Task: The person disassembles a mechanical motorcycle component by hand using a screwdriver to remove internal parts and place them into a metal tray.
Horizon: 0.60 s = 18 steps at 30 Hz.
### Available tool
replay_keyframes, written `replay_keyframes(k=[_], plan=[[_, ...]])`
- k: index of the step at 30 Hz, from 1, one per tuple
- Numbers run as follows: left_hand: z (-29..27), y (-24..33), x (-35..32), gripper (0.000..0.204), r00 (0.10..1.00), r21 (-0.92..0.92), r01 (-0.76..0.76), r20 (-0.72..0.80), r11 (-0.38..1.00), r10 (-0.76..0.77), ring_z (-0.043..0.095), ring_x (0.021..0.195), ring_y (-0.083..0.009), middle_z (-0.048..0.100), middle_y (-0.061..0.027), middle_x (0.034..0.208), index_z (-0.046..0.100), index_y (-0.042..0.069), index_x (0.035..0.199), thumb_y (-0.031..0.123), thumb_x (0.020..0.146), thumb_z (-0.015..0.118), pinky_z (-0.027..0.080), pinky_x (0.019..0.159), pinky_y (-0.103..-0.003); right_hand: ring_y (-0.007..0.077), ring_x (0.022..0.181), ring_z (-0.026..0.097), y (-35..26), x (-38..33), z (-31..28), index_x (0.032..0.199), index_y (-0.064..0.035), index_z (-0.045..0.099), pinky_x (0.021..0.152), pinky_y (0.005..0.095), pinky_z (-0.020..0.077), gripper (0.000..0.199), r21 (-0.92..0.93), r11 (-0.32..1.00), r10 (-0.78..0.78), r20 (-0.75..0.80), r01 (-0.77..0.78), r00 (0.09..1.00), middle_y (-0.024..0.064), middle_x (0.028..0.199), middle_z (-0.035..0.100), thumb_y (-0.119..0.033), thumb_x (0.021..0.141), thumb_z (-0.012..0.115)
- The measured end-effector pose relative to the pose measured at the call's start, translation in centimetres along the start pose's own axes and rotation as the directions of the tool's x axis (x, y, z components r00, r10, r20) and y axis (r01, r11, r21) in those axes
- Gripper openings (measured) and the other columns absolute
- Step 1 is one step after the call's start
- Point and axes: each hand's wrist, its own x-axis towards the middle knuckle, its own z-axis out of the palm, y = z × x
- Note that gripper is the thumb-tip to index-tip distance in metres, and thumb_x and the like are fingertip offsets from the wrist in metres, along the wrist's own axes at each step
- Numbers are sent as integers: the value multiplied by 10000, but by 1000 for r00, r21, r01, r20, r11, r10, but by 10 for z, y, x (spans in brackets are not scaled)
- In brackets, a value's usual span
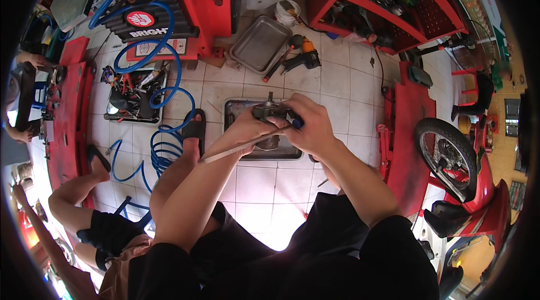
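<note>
- Metal part (266, 111), held up between the hands over a shallow tray (292, 157) on the tiled floor (256, 183); dull grey, rounded and stepped in outline, dark about its upper body; a narrow shaft (270, 97) stands out of its far end.
- Long axis runs roughly away from the person, up and down in view; the shaft end points away, the broader end toward the knees; how far it tilts out of level, I cannot tell.
- Both hands are closed; the left hand (247, 128) grips the metal part from its left side, fingers wrapped round it; the right hand (310, 122) curls in from the right, gripping a flat strip (242, 148) by its upper end, next to a smooth dark-blue piece (295, 120).
- Strip is long, thin and straight-edged; it slants down leftward across the left wrist.
- Beyond the tray, on glossy pale tiles: an empty rectangular metal pan (261, 44) with rounded corners; a black-and-orange power tool (304, 59); to the left, a coiled blue hose (178, 78), smooth and springy-looking.
</note>
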Motion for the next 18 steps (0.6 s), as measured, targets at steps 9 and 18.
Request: replay_keyframes(k=[9,18], plan=[[-10,-2,8,422,998,2,-10,67,1000,10,719,854,-182,738,-87,961,704,-9,1062,-70,682,876,573,765,-326,332,723,685,4,2,2,1033,-31,695,636,389,543,280,-75,989,-126,2,126,992,101,939,678,-139,805,819],[-19,31,-3,480,988,-80,63,-133,995,-73,701,891,-260,695,-97,1025,621,38,1136,-27,739,882,612,804,-462,375,697,674,106,-12,27,1029,39,658,663,389,529,342,221,817,574,-221,-533,788,203,742,660,-299,981,677]])
